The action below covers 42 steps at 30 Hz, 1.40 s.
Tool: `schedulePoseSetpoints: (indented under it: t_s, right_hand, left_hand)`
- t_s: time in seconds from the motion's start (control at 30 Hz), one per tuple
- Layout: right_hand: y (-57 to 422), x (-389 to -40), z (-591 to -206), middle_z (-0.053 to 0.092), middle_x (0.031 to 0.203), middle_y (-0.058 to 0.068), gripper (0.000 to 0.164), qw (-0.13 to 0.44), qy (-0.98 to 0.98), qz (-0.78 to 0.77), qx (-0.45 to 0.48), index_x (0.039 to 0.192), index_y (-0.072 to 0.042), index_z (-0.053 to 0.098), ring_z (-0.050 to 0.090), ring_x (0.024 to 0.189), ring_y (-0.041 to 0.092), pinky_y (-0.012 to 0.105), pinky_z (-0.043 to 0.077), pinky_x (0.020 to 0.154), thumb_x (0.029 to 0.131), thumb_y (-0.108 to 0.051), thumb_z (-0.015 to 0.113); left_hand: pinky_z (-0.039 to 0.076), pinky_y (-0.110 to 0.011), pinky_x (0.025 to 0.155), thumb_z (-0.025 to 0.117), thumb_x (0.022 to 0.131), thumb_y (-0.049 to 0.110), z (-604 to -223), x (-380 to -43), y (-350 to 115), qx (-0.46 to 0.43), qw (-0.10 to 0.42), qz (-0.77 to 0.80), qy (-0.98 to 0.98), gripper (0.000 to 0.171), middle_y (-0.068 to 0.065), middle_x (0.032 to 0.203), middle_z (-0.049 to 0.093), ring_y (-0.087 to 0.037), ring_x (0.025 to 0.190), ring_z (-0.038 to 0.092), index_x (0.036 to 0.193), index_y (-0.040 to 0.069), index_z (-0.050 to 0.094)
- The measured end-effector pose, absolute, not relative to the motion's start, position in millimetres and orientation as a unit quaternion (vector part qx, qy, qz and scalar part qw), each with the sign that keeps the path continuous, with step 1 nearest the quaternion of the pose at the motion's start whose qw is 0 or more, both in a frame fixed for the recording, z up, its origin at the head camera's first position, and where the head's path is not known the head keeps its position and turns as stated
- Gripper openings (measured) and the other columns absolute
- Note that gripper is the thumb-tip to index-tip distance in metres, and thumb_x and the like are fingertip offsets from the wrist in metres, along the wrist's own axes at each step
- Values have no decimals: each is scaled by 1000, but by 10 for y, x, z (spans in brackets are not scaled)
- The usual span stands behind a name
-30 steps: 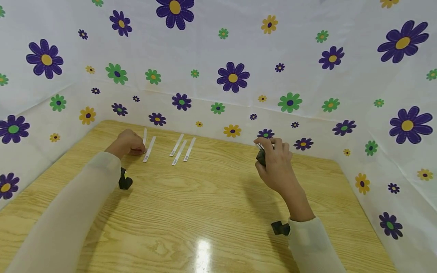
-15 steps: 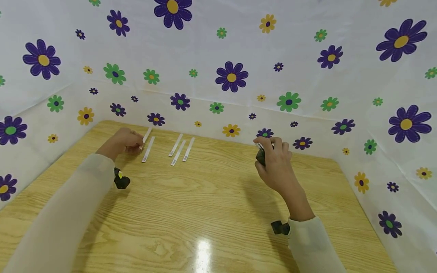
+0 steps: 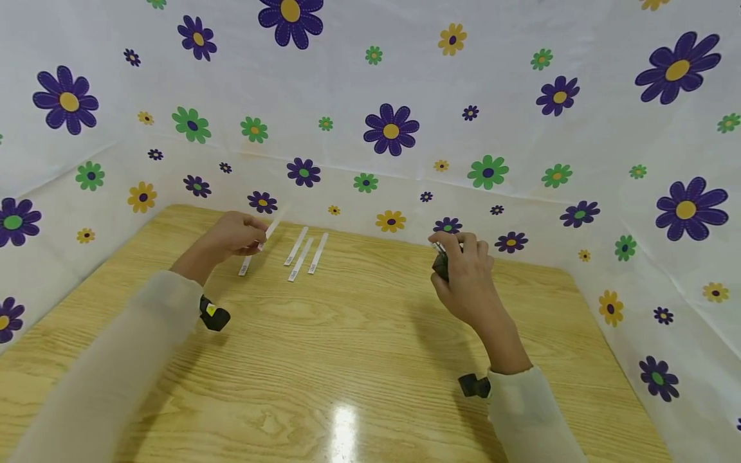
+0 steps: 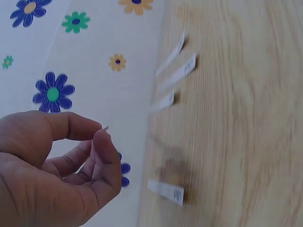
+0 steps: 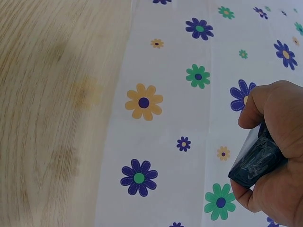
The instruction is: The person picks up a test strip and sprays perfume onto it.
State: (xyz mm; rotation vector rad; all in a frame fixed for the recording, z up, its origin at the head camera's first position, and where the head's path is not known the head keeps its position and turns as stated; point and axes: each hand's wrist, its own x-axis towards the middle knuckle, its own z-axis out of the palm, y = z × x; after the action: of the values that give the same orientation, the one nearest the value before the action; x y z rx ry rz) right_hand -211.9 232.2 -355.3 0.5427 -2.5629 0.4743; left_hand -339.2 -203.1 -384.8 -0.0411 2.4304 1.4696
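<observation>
My left hand (image 3: 234, 235) pinches a thin white paper strip (image 3: 271, 230) between thumb and forefinger, tilted up above the table. The left wrist view shows only a small tip of that strip (image 4: 105, 127) at the fingertips. Below the hand lies another labelled strip (image 4: 165, 190), partly covered by the hand in the head view. Three more white strips (image 3: 300, 259) with small printed labels lie to its right. My right hand (image 3: 470, 276) grips a small dark spray bottle (image 5: 258, 158) above the table, index finger over its silvery top; the palm side is hidden.
The wood-grain table (image 3: 370, 334) ends at a white cloth (image 3: 341, 83) with printed flowers, which rises behind and at both sides. Black wrist devices (image 3: 215, 316) hang under the sleeves, close over the table.
My left hand has lifted the pinched strip off the table and carried it to the right, over the strip beside it. The right hand and bottle have stayed put.
</observation>
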Motion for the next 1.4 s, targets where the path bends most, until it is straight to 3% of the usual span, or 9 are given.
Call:
schedulePoseSetpoints:
  t_s: [0.27, 0.57, 0.87, 1.4]
  right_hand:
    - [2317, -2117, -3553, 43, 129, 30, 61, 236, -936, 173, 198, 139, -21, 43, 40, 105, 48, 57, 36, 74, 87, -1, 69]
    - [2321, -2113, -3554, 43, 129, 29, 62, 233, -937, 174, 195, 139, -22, 43, 39, 105, 47, 56, 35, 74, 87, -1, 68]
    - [2346, -2116, -3540, 43, 128, 29, 64, 241, -936, 171, 193, 140, -21, 42, 38, 106, 47, 58, 35, 76, 87, 0, 69]
    - [2377, -2110, -3518, 43, 127, 29, 64, 256, -931, 172, 194, 140, -22, 42, 38, 106, 49, 61, 36, 77, 86, 0, 69]
  left_hand:
    - [57, -25, 77, 61, 98, 7, -3739, -3224, -1660, 30, 147, 552, 820, 41, -16, 111, 56, -21, 86, 55, 136, -5, 55]
    - [58, -39, 88, 61, 97, 5, -3663, -3053, -1184, 73, 159, 581, 795, 34, -14, 108, 58, -22, 86, 55, 130, -2, 59]
    - [59, -34, 78, 62, 97, 3, -3589, -2880, -805, 120, 160, 596, 778, 28, -18, 104, 63, -23, 83, 59, 125, 0, 62]
    - [60, -44, 83, 63, 98, 3, -3535, -2612, -316, 177, 183, 603, 756, 21, -14, 101, 62, -22, 82, 62, 118, 2, 65]
